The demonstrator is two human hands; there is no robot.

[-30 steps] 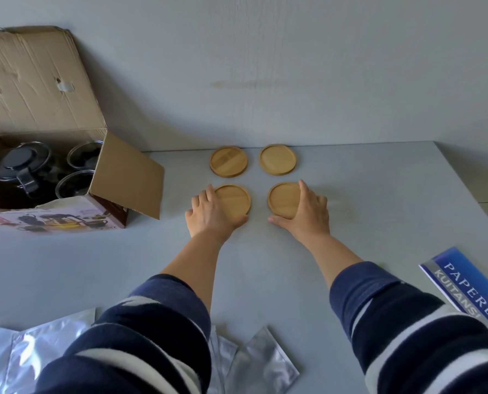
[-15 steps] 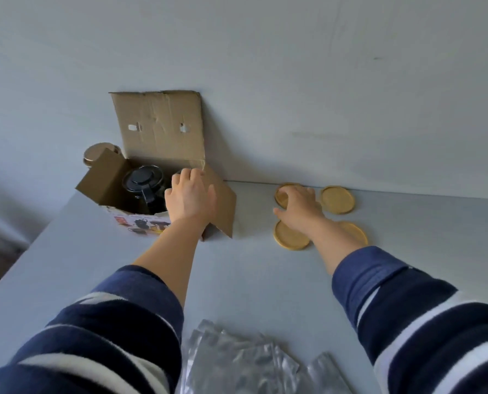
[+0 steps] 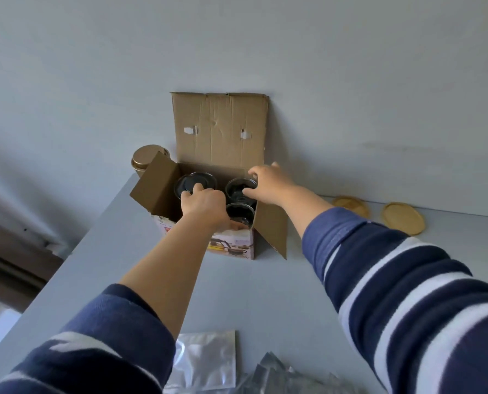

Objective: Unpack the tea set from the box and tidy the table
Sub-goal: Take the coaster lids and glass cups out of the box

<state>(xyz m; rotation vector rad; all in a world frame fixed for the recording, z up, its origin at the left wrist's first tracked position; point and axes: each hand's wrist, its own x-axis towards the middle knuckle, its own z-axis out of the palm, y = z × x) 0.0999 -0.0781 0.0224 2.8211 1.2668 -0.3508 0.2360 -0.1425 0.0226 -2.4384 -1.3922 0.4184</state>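
Coasters (image 3: 403, 218) are lying unpacked at three o'clock of the box (image 3: 220, 132); teapot (image 3: 196, 182) and glasses (image 3: 240, 186) are waiting inside. Left hand (image 3: 206, 204) is pinching the teapot; right hand (image 3: 268, 180) is pinching a glass rim.

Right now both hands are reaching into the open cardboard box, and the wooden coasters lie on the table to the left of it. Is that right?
Not quite. The head view shows the wooden coasters on the table to the right of the cardboard box, by the wall. The rest holds: the left hand and right hand are both reaching into the open box.
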